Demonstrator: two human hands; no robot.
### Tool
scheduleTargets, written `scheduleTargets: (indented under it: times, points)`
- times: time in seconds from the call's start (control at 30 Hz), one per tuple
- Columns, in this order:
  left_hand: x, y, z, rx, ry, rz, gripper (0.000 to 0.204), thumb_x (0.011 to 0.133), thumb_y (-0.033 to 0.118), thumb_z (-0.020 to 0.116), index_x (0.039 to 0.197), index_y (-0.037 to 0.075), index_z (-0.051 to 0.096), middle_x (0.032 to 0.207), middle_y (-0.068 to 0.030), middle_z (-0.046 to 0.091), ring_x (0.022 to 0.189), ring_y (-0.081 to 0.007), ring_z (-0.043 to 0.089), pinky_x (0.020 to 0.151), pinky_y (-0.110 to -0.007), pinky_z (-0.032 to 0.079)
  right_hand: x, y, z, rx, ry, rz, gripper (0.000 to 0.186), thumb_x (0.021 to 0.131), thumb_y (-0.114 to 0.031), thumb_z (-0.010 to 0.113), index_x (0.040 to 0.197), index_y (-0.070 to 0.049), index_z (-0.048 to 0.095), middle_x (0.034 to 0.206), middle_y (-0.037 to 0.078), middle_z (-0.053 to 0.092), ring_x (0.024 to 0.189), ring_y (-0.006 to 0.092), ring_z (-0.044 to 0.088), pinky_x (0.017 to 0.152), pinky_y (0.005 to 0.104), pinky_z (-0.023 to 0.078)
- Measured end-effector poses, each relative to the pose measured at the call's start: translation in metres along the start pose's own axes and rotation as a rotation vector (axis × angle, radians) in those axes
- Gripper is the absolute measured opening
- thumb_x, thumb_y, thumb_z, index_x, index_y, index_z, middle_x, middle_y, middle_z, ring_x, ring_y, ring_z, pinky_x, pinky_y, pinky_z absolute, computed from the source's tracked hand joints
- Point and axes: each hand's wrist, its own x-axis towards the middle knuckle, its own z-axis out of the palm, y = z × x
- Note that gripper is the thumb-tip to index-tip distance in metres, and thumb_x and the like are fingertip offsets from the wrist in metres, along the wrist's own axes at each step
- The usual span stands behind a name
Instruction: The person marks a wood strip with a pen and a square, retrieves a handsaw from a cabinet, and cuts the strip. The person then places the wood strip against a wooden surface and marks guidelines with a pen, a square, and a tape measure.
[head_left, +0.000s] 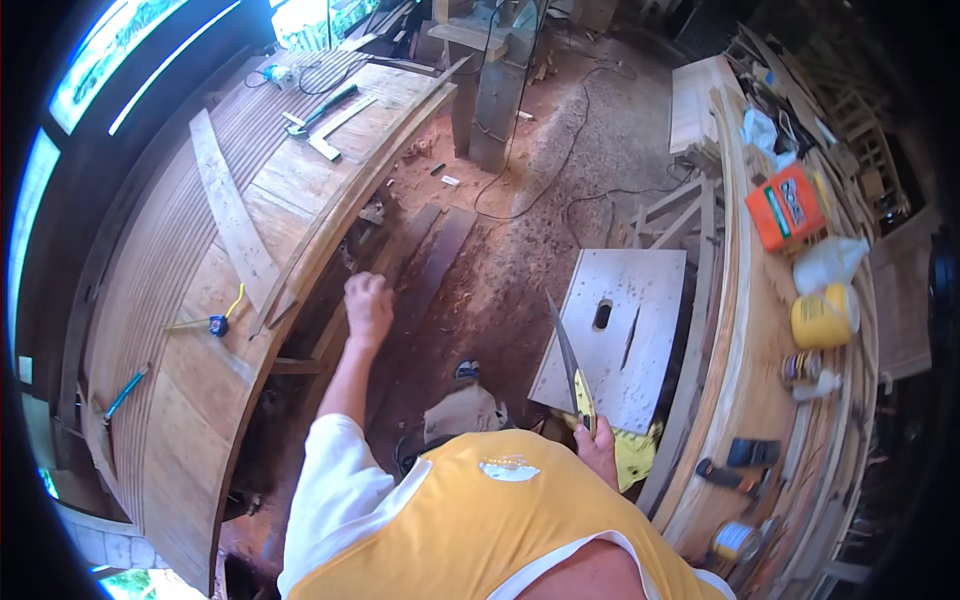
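Observation:
My left hand (368,305) is held out over the gap beside the left workbench, fingers curled; whether anything sits in them is hidden. My right hand (598,448) grips the yellow handle of a handsaw (566,350), its blade angled upward in front of a pale slotted board (575,310). Yellow cloth (637,455) lies under that board, near the hand. The left workbench (195,420) carries a long plank (228,200), a tape measure (218,325), a teal tool (126,391) and a square (325,145).
The right bench (712,430) holds an orange container (783,208), a translucent jug (830,265), a yellow tub (824,318), small cans and tools. Ahead stands a wooden post (492,120). Cables (550,190) cross the dirt floor; loose boards (445,250) lie on it.

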Motion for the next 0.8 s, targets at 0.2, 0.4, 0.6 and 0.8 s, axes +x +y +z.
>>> scheduleTargets:
  times: [0.2, 0.4, 0.6, 0.8]
  points:
    - [0.156, -0.063, 0.052, 0.293, 0.082, -0.237, 0.041, 0.093, 0.024, 0.075, 0.130, 0.008, 0.065, 0.139, -0.0193, 0.057, 0.139, -0.0435, 0.046, 0.114, -0.055, 0.041, 0.132, -0.085, -0.021, 0.075, 0.009, -0.108, 0.025, 0.100, -0.022, 0.063, 0.112, 0.000, 0.062, 0.085, 0.004, 0.060, 0.077, 0.0142, 0.057, 0.071, 0.0335, 0.049]
    - [0.252, -0.052, 0.121, 0.176, 0.038, -0.217, 0.037, 0.093, 0.026, 0.074, 0.126, 0.009, 0.069, 0.132, -0.0149, 0.063, 0.133, -0.0381, 0.051, 0.108, -0.052, 0.045, 0.240, -0.105, -0.020, 0.064, -0.028, -0.066, 0.037, 0.107, -0.037, 0.059, 0.105, -0.001, 0.060, 0.079, 0.002, 0.056, 0.072, 0.0121, 0.051, 0.066, 0.0315, 0.044]
    - [0.353, -0.029, 0.185, 0.079, 0.160, -0.220, 0.028, 0.094, 0.028, 0.074, 0.117, 0.011, 0.073, 0.113, -0.0122, 0.071, 0.118, -0.0359, 0.061, 0.098, -0.050, 0.050, 0.398, -0.137, -0.018, 0.104, -0.198, -0.188, 0.058, 0.109, -0.057, 0.051, 0.110, 0.001, 0.062, 0.075, 0.001, 0.055, 0.071, 0.0104, 0.050, 0.066, 0.0284, 0.042]
    - [0.503, -0.007, 0.255, 0.006, 0.165, -0.259, 0.032, 0.093, 0.030, 0.075, 0.118, 0.011, 0.073, 0.113, -0.0147, 0.071, 0.114, -0.0378, 0.061, 0.097, -0.050, 0.050, 0.600, -0.214, 0.013, 0.119, -0.419, -0.275, 0.061, 0.109, -0.059, 0.049, 0.112, 0.001, 0.060, 0.078, 0.000, 0.052, 0.072, 0.0093, 0.048, 0.067, 0.0275, 0.040]
